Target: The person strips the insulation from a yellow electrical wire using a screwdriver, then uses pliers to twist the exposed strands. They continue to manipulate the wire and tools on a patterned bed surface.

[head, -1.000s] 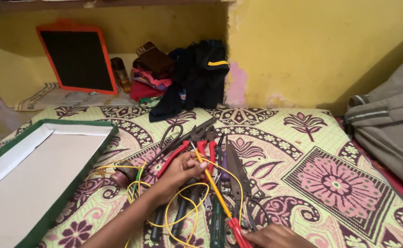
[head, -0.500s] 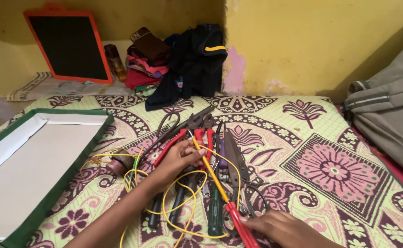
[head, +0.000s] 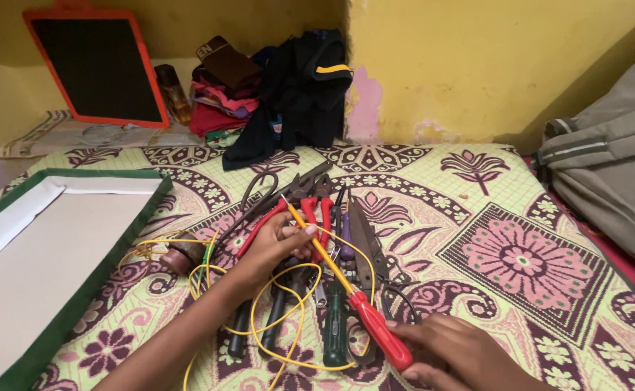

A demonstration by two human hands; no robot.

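Hand tools lie in a heap on a patterned bedsheet [head: 520, 217]. My right hand [head: 455, 353] grips the red handle of a long screwdriver [head: 346, 282] with a yellow shaft, which points up and to the left. My left hand [head: 274, 246] rests on the heap, fingertips touching the screwdriver's shaft and the red-handled pliers [head: 317, 210]. Loops of yellow wire [head: 288, 318] curl around the tools. A green-handled screwdriver [head: 335, 329] and black-handled pliers [head: 277, 318] lie between my hands.
A white board with a green frame [head: 64, 268] lies at the left. A slate with an orange frame [head: 100, 65] leans on the yellow wall. Folded clothes [head: 281, 87] are piled at the back. A grey bag [head: 614, 166] sits at the right.
The view has tilted down and closer. My right hand has come further into view on the red screwdriver handle. My left hand stays on the tools.
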